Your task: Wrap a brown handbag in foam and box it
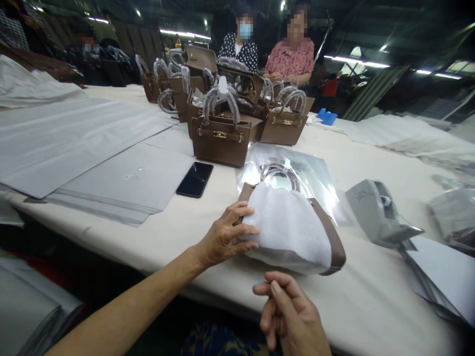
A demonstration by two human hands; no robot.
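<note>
A brown handbag lies on the cloth-covered table in front of me, with a white sheet of wrapping over its near side. Its wrapped handles point away from me. My left hand rests on the bag's left end, fingers spread over the white sheet and the thumb not clearly seen. Just off the table's near edge, below the bag, my right hand hangs with loosely bent fingers apart and nothing visible in them. It does not touch the bag.
Several brown handbags stand at the back. A black phone lies beside grey sheets on the left. Clear plastic is behind my bag; a grey tape dispenser stands right. Two people are across the table.
</note>
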